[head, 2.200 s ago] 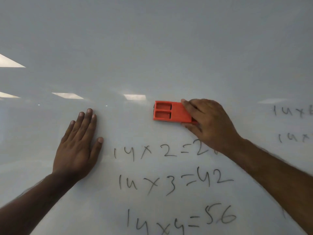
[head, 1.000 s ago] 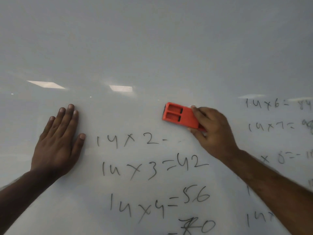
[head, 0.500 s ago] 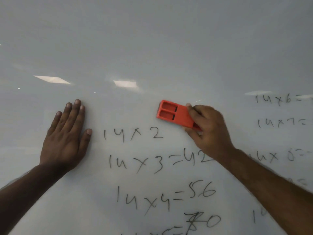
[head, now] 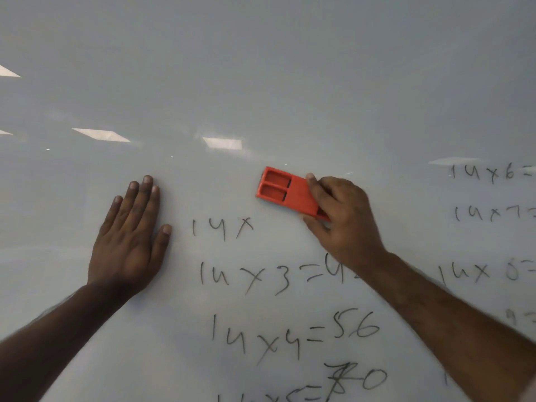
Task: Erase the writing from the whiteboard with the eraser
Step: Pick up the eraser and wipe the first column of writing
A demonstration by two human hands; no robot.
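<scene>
Orange plastic block eraser [head: 285, 192] sits mid-frame on the glossy white whiteboard [head: 290, 82], just above the leftover "14 x" writing [head: 222, 229]. Right hand [head: 345, 219] grip clamped on its end for wiping leverage; left hand [head: 130, 242] flat, fingers spread, bracing.

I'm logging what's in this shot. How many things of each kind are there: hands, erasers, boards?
Bare hands: 2, left hand flat on the board, right hand gripping the eraser
Orange plastic block erasers: 1
White glossy whiteboards with black handwritten sums: 1
Total: 4
</scene>
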